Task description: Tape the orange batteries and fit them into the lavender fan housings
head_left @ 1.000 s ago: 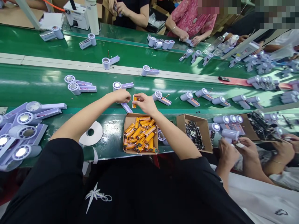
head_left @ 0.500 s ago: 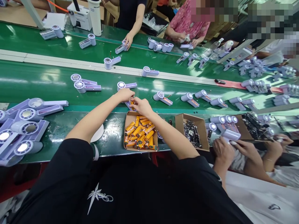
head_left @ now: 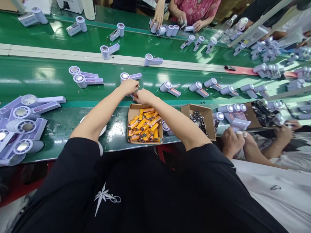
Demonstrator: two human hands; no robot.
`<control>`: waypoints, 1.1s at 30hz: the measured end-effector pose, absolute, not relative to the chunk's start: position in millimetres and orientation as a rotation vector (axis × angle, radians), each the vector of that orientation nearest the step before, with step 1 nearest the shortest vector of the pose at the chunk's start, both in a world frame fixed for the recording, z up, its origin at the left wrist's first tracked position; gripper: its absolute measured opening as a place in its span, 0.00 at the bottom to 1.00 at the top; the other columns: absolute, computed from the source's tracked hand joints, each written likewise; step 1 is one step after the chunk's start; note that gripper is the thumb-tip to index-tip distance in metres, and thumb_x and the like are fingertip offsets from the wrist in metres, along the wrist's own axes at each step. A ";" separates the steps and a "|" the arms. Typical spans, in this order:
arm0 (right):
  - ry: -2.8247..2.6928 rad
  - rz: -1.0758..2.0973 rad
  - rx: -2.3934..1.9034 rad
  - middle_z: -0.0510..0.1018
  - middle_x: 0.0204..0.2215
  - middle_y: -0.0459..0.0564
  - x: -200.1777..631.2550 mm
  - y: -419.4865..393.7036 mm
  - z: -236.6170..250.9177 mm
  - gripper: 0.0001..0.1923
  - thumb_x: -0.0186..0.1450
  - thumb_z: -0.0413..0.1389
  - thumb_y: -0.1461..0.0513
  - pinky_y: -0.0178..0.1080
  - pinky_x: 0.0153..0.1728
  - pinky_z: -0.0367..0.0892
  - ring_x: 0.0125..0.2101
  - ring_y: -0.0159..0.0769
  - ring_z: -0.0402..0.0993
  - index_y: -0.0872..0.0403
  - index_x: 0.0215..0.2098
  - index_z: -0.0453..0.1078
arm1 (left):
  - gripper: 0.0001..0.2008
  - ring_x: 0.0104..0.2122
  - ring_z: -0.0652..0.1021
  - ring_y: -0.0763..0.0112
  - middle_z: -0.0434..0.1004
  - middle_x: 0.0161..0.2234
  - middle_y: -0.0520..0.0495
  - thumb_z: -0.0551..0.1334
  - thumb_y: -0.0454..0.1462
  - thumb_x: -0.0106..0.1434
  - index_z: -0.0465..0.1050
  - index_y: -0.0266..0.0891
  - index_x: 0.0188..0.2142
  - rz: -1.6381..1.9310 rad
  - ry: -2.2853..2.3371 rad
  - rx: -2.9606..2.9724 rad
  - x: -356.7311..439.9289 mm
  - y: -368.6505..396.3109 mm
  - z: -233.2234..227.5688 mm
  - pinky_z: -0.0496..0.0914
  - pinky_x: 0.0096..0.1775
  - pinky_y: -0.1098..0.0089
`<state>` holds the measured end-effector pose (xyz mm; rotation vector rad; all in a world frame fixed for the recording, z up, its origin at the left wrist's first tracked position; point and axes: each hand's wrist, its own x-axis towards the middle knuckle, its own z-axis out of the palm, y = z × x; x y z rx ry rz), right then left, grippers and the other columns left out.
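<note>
My left hand and my right hand meet at the near edge of the green conveyor belt. Both pinch a small lavender fan handle, which shows only as a sliver between the fingers. Whatever else the fingers hold is hidden. Just behind my left hand lies another lavender fan shell with its round head up. Below my hands stands an open cardboard box full of orange cylindrical batteries.
A second cardboard box of small black parts stands to the right. Lavender fan shells are piled at the left and lie along the belt. A co-worker's hands work at my right. Other people's hands reach in across the far belt.
The orange battery in my right hand went down onto the fan handle under my left hand and is now out of sight. Both hands have closed together. The belt's fans shifted slightly.
</note>
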<state>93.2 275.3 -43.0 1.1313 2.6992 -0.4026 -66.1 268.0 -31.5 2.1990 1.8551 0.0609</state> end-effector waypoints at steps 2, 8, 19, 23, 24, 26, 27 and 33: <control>2.734 -0.357 1.166 0.89 0.57 0.64 107.8 286.8 -40.6 0.20 0.74 0.64 0.62 0.53 0.60 0.76 0.58 0.61 0.85 0.54 0.63 0.84 | 0.21 0.61 0.80 0.57 0.83 0.63 0.33 0.57 0.41 0.80 0.77 0.35 0.65 0.156 1.886 2.203 -81.1 234.1 -21.6 0.72 0.59 0.64; 2.718 -0.363 1.291 0.89 0.56 0.61 151.9 330.3 -36.4 0.17 0.74 0.64 0.62 0.53 0.63 0.76 0.57 0.55 0.85 0.55 0.58 0.86 | 0.22 0.66 0.79 0.52 0.86 0.61 0.43 0.71 0.51 0.68 0.83 0.47 0.57 0.079 1.764 2.223 -191.8 30.7 -31.4 0.73 0.66 0.58; 2.567 -1.894 1.061 0.90 0.35 0.49 158.9 81.8 10.7 0.27 0.69 0.68 0.43 0.44 0.37 0.79 0.31 0.42 0.84 0.49 0.59 0.82 | 0.26 0.69 0.73 0.35 0.82 0.59 0.33 0.75 0.48 0.65 0.78 0.45 0.59 0.687 2.102 2.399 -170.8 -85.7 -52.4 0.70 0.70 0.35; 2.131 -2.335 0.712 0.80 0.22 0.42 140.3 27.8 -5.3 0.26 0.62 0.70 0.37 0.39 0.29 0.69 0.23 0.37 0.74 0.48 0.41 0.83 | 0.27 0.70 0.70 0.35 0.84 0.52 0.41 0.78 0.46 0.61 0.78 0.53 0.58 0.979 2.042 2.511 -134.9 -87.5 -36.6 0.69 0.69 0.33; 2.110 -2.356 0.638 0.77 0.19 0.41 138.9 22.6 -7.0 0.26 0.63 0.68 0.35 0.39 0.28 0.66 0.22 0.36 0.71 0.47 0.34 0.80 | 0.26 0.70 0.71 0.35 0.85 0.51 0.42 0.78 0.45 0.60 0.78 0.55 0.57 0.989 2.021 2.528 -133.7 -86.1 -33.7 0.69 0.69 0.31; 2.195 -2.267 0.525 0.74 0.18 0.41 142.7 18.3 -7.2 0.27 0.68 0.62 0.36 0.40 0.29 0.65 0.22 0.36 0.70 0.47 0.25 0.75 | 0.26 0.68 0.73 0.36 0.85 0.49 0.46 0.77 0.43 0.58 0.78 0.59 0.55 1.023 1.987 2.540 -136.1 -81.5 -29.0 0.69 0.69 0.29; 2.273 -2.155 0.478 0.75 0.19 0.41 147.4 19.5 -6.1 0.27 0.70 0.61 0.38 0.40 0.30 0.66 0.23 0.37 0.71 0.46 0.23 0.74 | 0.27 0.67 0.75 0.37 0.85 0.49 0.47 0.77 0.42 0.58 0.77 0.60 0.55 1.057 1.980 2.530 -137.8 -79.3 -27.2 0.69 0.69 0.29; 2.809 -1.274 0.717 0.91 0.45 0.53 178.2 89.0 0.5 0.15 0.75 0.60 0.50 0.49 0.52 0.76 0.47 0.52 0.86 0.45 0.50 0.87 | 0.26 0.65 0.76 0.39 0.85 0.52 0.43 0.74 0.34 0.58 0.75 0.56 0.55 1.149 2.032 2.455 -132.2 -78.2 -27.4 0.72 0.65 0.31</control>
